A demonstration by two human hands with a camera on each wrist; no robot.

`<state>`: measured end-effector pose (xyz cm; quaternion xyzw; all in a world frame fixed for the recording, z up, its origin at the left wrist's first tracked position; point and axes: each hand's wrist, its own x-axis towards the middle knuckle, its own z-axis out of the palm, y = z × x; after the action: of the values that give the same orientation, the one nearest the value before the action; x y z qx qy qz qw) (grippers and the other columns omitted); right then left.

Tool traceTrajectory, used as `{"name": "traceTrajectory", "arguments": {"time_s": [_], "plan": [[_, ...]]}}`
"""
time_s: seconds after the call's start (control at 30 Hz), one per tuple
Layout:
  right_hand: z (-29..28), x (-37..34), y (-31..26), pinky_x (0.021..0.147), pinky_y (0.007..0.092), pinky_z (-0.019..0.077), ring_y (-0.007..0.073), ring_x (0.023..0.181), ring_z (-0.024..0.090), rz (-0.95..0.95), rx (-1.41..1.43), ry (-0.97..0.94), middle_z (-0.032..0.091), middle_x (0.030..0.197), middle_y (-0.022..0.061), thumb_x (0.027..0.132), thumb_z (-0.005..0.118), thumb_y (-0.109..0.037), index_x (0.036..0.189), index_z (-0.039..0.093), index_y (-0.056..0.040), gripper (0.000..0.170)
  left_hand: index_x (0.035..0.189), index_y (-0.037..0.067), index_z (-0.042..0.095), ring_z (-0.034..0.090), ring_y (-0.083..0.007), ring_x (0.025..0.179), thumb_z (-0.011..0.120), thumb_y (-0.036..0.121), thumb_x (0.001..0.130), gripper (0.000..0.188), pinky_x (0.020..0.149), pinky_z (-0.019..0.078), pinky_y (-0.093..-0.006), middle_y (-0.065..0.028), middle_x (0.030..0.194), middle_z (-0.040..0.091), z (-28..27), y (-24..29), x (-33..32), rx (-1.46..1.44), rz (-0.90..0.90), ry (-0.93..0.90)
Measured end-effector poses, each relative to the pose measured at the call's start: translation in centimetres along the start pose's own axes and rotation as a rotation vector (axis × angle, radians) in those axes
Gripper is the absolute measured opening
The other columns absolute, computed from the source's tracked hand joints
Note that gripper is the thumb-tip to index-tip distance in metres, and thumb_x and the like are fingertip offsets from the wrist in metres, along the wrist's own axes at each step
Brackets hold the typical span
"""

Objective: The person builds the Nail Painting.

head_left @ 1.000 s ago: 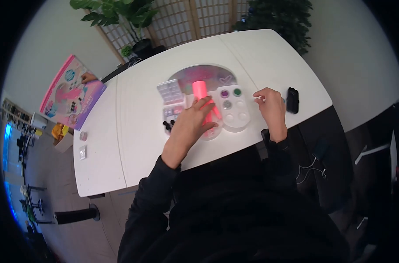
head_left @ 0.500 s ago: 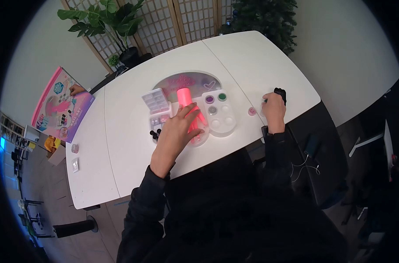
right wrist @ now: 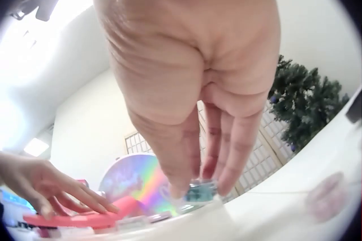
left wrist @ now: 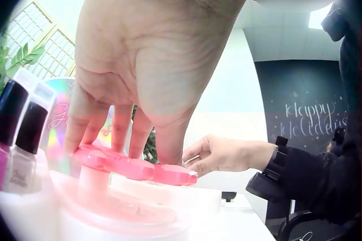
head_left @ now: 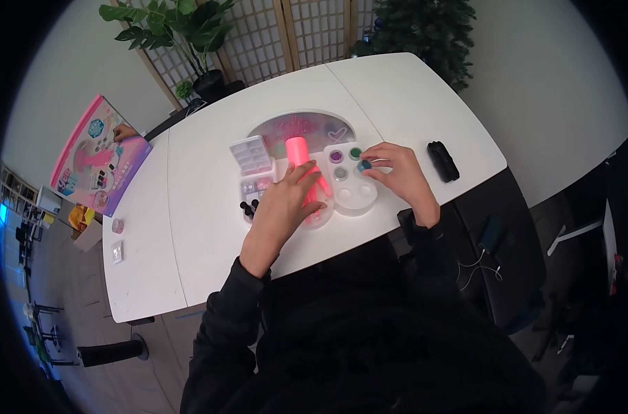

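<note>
My left hand (head_left: 278, 210) lies with spread fingers on a bright pink hand-shaped form (head_left: 297, 150), and the left wrist view shows its fingertips touching the pink fingers (left wrist: 133, 167). Between thumb and fingertips, my right hand (head_left: 399, 176) pinches a small round jar of teal glitter (right wrist: 200, 191). That jar is at the right-hand side of the white tray (head_left: 359, 201), close over its round wells. Three other jars sit in the tray: purple (head_left: 336, 156), green (head_left: 356, 153) and silver (head_left: 340, 174).
Left of the form are an open lidded case (head_left: 251, 154) and black-capped polish bottles (head_left: 247, 208). An iridescent backboard (head_left: 307, 127) stands behind. A pink jar (right wrist: 327, 196) and black pouch (head_left: 443, 161) lie to the right. A colourful box (head_left: 100, 155) stands far left.
My right hand has gone from beside the black pouch back leftward to the tray, now with the teal jar. The pink jar was left on the table. My left hand stays on the pink form.
</note>
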<state>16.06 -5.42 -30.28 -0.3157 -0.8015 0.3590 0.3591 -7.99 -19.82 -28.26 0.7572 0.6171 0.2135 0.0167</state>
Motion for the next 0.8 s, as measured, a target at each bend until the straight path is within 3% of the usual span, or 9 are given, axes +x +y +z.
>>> {"name": "traceTrajectory", "arguments": {"time_s": [0.07, 0.2, 0.27, 0.37, 0.5, 0.6, 0.67, 0.8], "plan": [[0.6, 0.0, -0.2, 0.091, 0.0309, 0.0644, 0.0239, 0.096, 0.076, -0.059, -0.059, -0.045, 0.074, 0.115, 0.0129, 0.077, 0.083, 0.009, 0.114, 0.076, 0.0013, 0.038, 0.134, 0.007, 0.066, 0.070, -0.0346, 0.111, 0.085, 0.028, 0.081, 0.060, 0.084, 0.0609, -0.0463, -0.0087, 0.145, 0.062, 0.2, -0.1, -0.2, -0.001, 0.013, 0.021], [1.5, 0.1, 0.4, 0.091, 0.0325, 0.0641, 0.0251, 0.097, 0.076, -0.005, -0.081, -0.066, 0.076, 0.110, 0.0137, 0.077, 0.083, 0.010, 0.113, 0.077, 0.0011, 0.038, 0.134, 0.007, 0.066, 0.071, -0.0345, 0.109, 0.085, 0.027, 0.081, 0.060, 0.083, 0.0614, -0.0454, -0.0085, 0.145, 0.062, 0.4, -0.3, -0.4, 0.021, 0.026, 0.042], [1.5, -0.1, 0.0, 0.084, 0.0362, 0.0622, 0.0310, 0.096, 0.076, -0.001, -0.130, -0.035, 0.076, 0.103, 0.0176, 0.075, 0.081, 0.009, 0.109, 0.076, 0.0025, 0.034, 0.134, 0.007, 0.066, 0.072, -0.0346, 0.106, 0.085, 0.027, 0.080, 0.060, 0.083, 0.0617, -0.0450, -0.0085, 0.145, 0.062, 0.2, -0.1, -0.3, -0.005, 0.000, 0.020], [1.9, -0.1, 0.5, 0.082, 0.0370, 0.0616, 0.0316, 0.094, 0.076, -0.066, -0.214, -0.027, 0.076, 0.103, 0.0190, 0.074, 0.083, 0.008, 0.108, 0.077, 0.0016, 0.035, 0.133, 0.006, 0.066, 0.073, -0.0350, 0.102, 0.085, 0.027, 0.081, 0.060, 0.083, 0.0617, -0.0451, -0.0087, 0.144, 0.062, 0.1, 0.0, -0.2, 0.007, -0.012, 0.011], [1.6, -0.4, -0.1, 0.081, 0.0373, 0.0614, 0.0316, 0.092, 0.076, -0.017, -0.206, -0.037, 0.077, 0.104, 0.0194, 0.074, 0.084, 0.006, 0.108, 0.077, 0.0009, 0.036, 0.134, 0.006, 0.066, 0.073, -0.0348, 0.103, 0.085, 0.027, 0.081, 0.059, 0.083, 0.0617, -0.0450, -0.0086, 0.144, 0.062, 0.1, 0.0, -0.4, 0.000, 0.001, 0.019], [0.2, -1.0, 1.1, 0.080, 0.0377, 0.0611, 0.0324, 0.090, 0.076, -0.025, -0.037, 0.068, 0.077, 0.104, 0.0203, 0.073, 0.084, 0.006, 0.109, 0.078, 0.0016, 0.036, 0.134, 0.007, 0.066, 0.072, -0.0345, 0.103, 0.085, 0.027, 0.081, 0.059, 0.083, 0.0616, -0.0452, -0.0083, 0.144, 0.062, 0.1, -0.1, -0.4, -0.021, -0.009, 0.021], [-1.5, -1.7, 2.3, 0.080, 0.0379, 0.0611, 0.0322, 0.089, 0.076, 0.049, -0.303, 0.171, 0.077, 0.103, 0.0201, 0.073, 0.085, 0.005, 0.108, 0.077, 0.0027, 0.037, 0.133, 0.007, 0.066, 0.072, -0.0341, 0.104, 0.085, 0.027, 0.082, 0.058, 0.083, 0.0615, -0.0452, -0.0083, 0.145, 0.062, 0.3, -0.2, -0.5, -0.001, 0.006, 0.040], [-2.5, -2.9, 3.4, 0.081, 0.0374, 0.0612, 0.0310, 0.088, 0.077, 0.244, -0.550, 0.124, 0.078, 0.100, 0.0192, 0.072, 0.085, 0.004, 0.107, 0.077, 0.0034, 0.036, 0.133, 0.007, 0.066, 0.072, -0.0340, 0.104, 0.085, 0.027, 0.082, 0.058, 0.082, 0.0613, -0.0453, -0.0083, 0.145, 0.062, 0.1, 0.0, -0.4, -0.019, 0.011, 0.035]]}}
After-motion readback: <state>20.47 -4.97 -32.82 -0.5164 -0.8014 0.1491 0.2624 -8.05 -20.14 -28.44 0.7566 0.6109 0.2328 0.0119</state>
